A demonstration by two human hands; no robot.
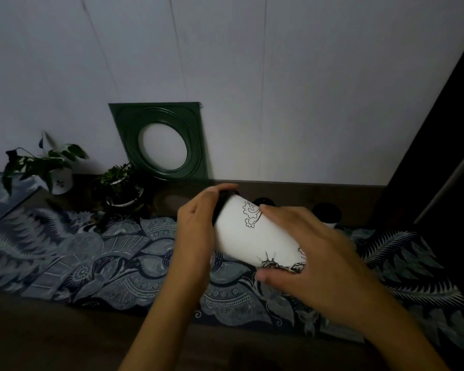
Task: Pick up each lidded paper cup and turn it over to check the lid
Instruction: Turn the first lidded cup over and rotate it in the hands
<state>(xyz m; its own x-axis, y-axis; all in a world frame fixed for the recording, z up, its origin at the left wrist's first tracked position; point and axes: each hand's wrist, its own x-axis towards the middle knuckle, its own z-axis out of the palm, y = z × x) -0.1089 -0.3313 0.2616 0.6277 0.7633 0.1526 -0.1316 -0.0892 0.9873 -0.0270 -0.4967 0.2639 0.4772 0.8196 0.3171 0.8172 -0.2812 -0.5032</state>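
Observation:
A white paper cup (248,238) with black line drawings and a black lid (224,197) lies tilted in the air above the table, lid end pointing away and to the left. My left hand (196,226) wraps the lid end. My right hand (314,253) grips the base end, thumb beneath. Behind it two more cups stand on the table, showing mostly their black lids (264,202) (327,212); the held cup and my right hand hide their bodies.
A patterned blue-grey cloth (105,253) covers the dark wooden table (51,341). Two potted plants (46,170) (121,186) stand at the back left. A green square frame (161,140) with a round opening leans on the white wall. A dark panel (445,156) rises at right.

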